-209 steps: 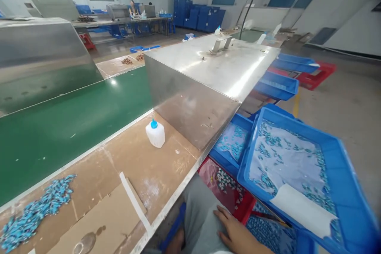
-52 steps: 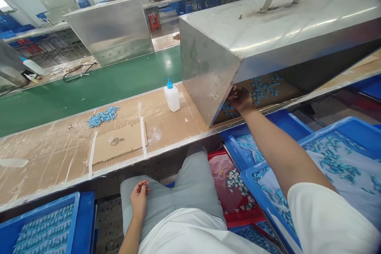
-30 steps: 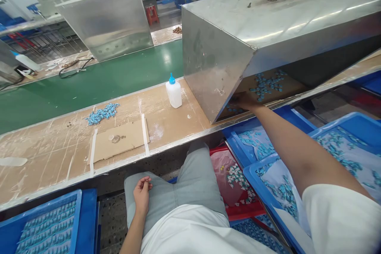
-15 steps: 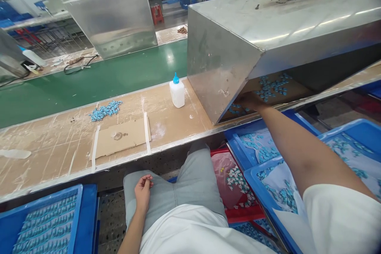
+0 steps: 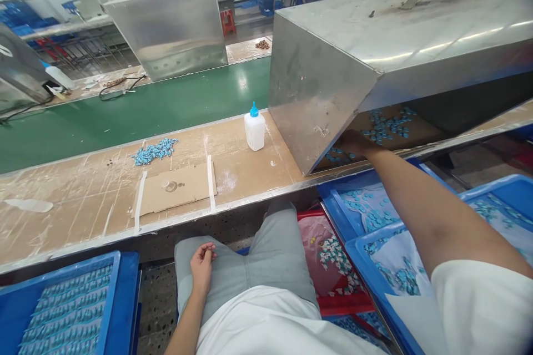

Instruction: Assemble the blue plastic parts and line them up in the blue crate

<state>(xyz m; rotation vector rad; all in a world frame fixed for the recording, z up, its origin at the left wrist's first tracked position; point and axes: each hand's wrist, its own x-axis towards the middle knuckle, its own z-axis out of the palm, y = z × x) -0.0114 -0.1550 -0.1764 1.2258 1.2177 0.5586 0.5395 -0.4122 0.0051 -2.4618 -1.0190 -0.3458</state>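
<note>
My left hand hovers over or rests on my left thigh, its fingers curled and the thumb pressed to them. Whatever it may hold is too small to make out. My right hand reaches under the slanted edge of a metal hood, in shadow, its fingers hidden. Around it on the brown board inside lie many small blue pieces, spread apart. A white squeeze bottle with a blue nozzle cap stands upright on the bench, left of the hood. A pile of small blue pieces lies farther left.
A taped cardboard piece lies on the bench. Behind runs a green belt. A blue tray of rowed pieces sits at lower left. To my right are blue trays and a red tray. Another metal hood stands beyond.
The view has shifted slightly, so the bench and hood sit a little farther right in it. My right hand stays under the hood; my left hand keeps its pose.
</note>
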